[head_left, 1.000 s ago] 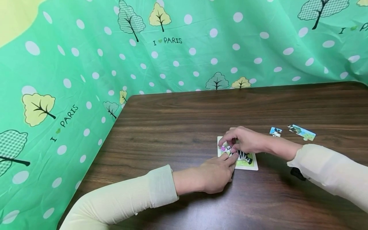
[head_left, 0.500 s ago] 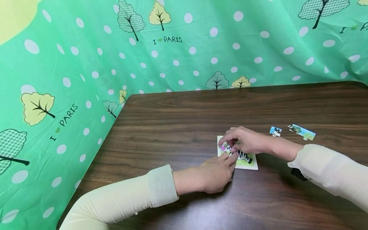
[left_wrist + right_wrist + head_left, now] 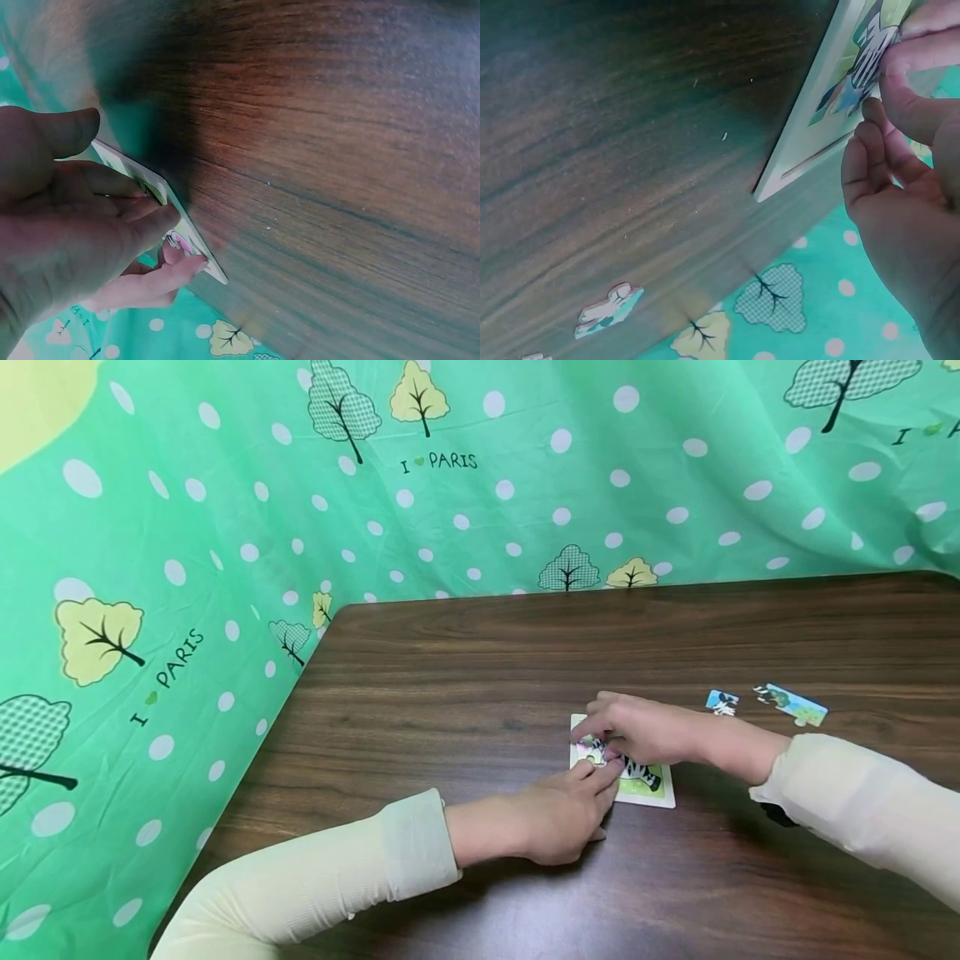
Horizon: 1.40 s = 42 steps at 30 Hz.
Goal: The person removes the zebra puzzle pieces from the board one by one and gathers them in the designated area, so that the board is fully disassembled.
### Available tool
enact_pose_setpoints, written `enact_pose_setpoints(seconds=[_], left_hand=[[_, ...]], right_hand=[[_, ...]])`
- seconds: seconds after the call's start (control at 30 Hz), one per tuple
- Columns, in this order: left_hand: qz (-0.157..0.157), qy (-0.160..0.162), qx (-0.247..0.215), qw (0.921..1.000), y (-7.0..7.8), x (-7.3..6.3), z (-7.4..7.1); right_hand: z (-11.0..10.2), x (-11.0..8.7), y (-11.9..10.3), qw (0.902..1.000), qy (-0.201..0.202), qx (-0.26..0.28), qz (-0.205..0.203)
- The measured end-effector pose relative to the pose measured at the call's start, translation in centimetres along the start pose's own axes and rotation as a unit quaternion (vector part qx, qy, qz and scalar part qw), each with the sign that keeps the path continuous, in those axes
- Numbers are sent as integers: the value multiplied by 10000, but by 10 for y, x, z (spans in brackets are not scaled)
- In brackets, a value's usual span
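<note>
A puzzle board with a pale border (image 3: 654, 797) lies on the table, showing part of a zebra on green. My left hand (image 3: 558, 818) rests at its near left side with extended fingertips on the picture; the thumb stands apart in the left wrist view. From the right, my right hand (image 3: 648, 727) reaches over the board, its thumb and bent fingers pinching a puzzle piece with a pink patch (image 3: 178, 241). The fingertips of both hands nearly meet and hide much of the picture. In the right wrist view, striped and blue pieces (image 3: 849, 96) fill part of the tray.
On the brown wooden table (image 3: 450, 693), a small blue-and-white puzzle piece (image 3: 722, 702) lies right of the board. A longer joined strip of puzzle pieces (image 3: 795, 704) lies beyond it. Green dotted cloth (image 3: 465, 547) hangs behind and along the left side.
The pink-patched piece has shifted and turned slightly under the right fingertips, and the right hand has tilted a little. The left hand stays nearly in place.
</note>
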<state>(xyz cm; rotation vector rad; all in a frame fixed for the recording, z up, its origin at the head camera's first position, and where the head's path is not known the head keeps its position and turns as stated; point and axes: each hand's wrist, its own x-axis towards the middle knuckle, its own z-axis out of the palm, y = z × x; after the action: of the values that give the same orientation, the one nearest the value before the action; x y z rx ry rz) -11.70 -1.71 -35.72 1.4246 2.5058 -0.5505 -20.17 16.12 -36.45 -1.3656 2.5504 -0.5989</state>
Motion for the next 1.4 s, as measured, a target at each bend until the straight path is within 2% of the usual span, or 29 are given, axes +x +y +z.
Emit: enact_pose_setpoints(seconds=[0.27, 0.37, 0.5, 0.67, 0.87, 1.03, 1.27, 1.4], left_hand=[[-41, -144, -139, 9998, 2, -1, -2], [-75, -155, -76, 9998, 3, 0, -1], [-89, -122, -35, 9999, 4, 0, 0], [-35, -38, -299, 9995, 1, -1, 1], [36, -37, -605, 9982, -1, -4, 2], [-28, -44, -553, 9985, 0, -4, 1], [-262, 221, -932, 9951, 1, -6, 3], [-278, 340, -890, 9951, 3, -7, 4]], right_hand=[[-2, -5, -6, 9973, 5, -686, -250], [-4, -7, -6, 9971, -22, -734, -194], [-7, -15, -3, 9986, 111, -516, 2], [-16, -36, 10, 9975, 592, -302, 250], [-24, -76, 28, 9900, 1100, -711, 523], [-21, -105, 42, 9839, 1299, -1104, 544], [-12, -120, 49, 9750, 1409, -1703, 218], [-10, -123, 49, 9697, 1462, -1953, 113]])
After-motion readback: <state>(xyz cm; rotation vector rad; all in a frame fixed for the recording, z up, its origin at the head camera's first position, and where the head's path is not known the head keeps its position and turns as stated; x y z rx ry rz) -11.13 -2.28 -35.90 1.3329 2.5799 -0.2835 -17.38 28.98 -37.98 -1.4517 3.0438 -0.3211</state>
